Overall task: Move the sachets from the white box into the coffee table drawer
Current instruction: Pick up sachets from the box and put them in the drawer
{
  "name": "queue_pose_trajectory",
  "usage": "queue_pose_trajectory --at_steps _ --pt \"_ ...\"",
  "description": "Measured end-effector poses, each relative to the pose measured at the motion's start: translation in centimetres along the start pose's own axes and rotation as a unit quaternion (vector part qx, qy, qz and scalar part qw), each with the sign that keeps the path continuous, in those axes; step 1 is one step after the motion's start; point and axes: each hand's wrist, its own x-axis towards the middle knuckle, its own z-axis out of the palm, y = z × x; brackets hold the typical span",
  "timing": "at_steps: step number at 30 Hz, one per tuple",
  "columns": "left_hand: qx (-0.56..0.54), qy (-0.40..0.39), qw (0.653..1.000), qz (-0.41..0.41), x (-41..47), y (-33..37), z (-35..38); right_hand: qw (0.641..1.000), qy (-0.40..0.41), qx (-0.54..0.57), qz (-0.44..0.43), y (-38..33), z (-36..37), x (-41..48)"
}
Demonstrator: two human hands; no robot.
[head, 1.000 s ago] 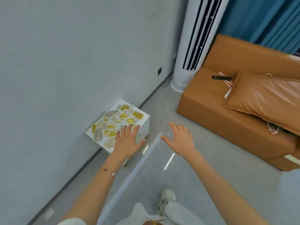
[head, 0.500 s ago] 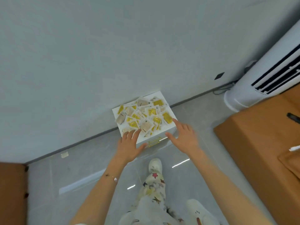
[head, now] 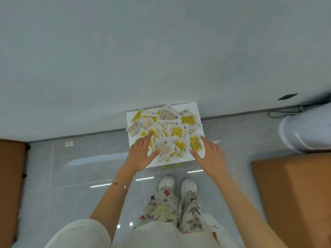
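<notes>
left hand (head: pixel 141 154), right hand (head: pixel 208 154): being spread, released, grasping nothing | heaped sachets (head: pixel 166 133) risk being spilled over white box (head: pixel 194 108) edges

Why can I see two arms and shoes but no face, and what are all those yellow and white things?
The camera sits on a person's head and looks down, so you see what that person sees: their own arms, star-patterned trousers and white shoes on the shiny grey tiled floor. There is no machine here, only bare hands.

By the pale wall stands a flat white box, heaped with small yellow and white paper sachets. The open left hand reaches over the pile's near left side, and the open right hand comes in at its right edge. Neither hand holds anything yet. Brown furniture shows at the sides.
</notes>
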Motion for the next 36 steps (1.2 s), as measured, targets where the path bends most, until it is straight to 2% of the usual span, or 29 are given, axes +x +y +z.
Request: queue_pose_trajectory --at_steps 6,11,15,20,26,33,36 --pt "-0.125 0.035 0.986 -0.101 7.5 -6.8 8.3 0.998 -0.062 -0.012 0.008 3.3 7.6 10.7" --pt "-0.065 0.077 0.969 -0.225 10.7 -14.3 14.2 0.995 -0.095 -0.024 0.033 7.0 13.6 16.8" --pt "-0.077 0.04 0.972 -0.218 11.7 -17.0 15.2 0.991 -0.11 0.001 0.071 8.8 15.9 18.6" --pt "-0.054 0.053 0.971 -0.228 12.3 -17.1 16.0 0.988 -0.104 0.06 0.1 9.2 16.5 19.3" --pt "-0.086 0.075 0.962 -0.25 12.9 -15.5 15.8 0.976 -0.088 0.162 0.117 7.8 16.9 19.2" --pt "-0.106 0.069 0.947 -0.295 12.7 -15.1 16.7 0.98 -0.062 0.158 0.107 7.9 18.5 18.8" --pt "-0.127 0.095 0.939 -0.307 12.5 -14.9 16.9 0.95 -0.05 0.288 0.11 8.6 18.7 18.3"
